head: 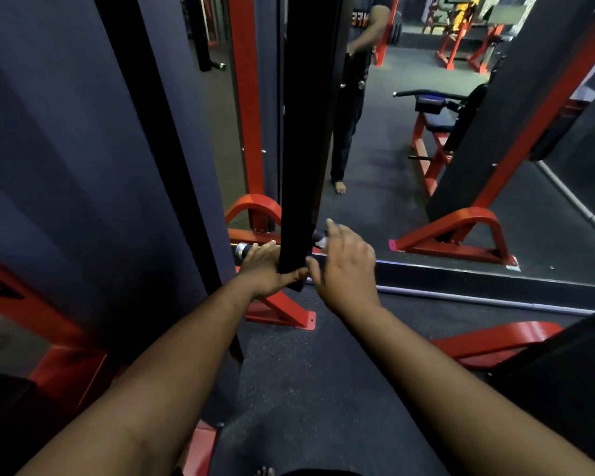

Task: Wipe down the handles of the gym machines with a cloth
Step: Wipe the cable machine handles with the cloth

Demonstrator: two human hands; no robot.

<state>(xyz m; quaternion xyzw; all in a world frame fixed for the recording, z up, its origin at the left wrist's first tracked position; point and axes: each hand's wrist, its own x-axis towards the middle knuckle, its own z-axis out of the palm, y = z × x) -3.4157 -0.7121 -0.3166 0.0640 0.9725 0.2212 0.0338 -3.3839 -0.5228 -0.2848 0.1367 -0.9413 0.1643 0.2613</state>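
Note:
A black upright (306,132) of a gym machine stands in front of a wall mirror. Low behind it runs a dark handle bar with a chrome end (243,250). My left hand (267,269) grips the upright's lower end, with the thumb round its front and the fingers beside the bar's chrome end. My right hand (346,266) is just right of the upright with fingers spread and fairly straight over the bar. A small pale bit of cloth (321,239) shows at its fingertips; the rest is hidden under the hand.
Red frame feet (282,314) stand on the dark rubber floor. The mirror (392,201) reflects a standing person, a red bench machine and a red frame foot. A grey panel (66,149) rises on the left. A red and black machine part (529,341) lies low right.

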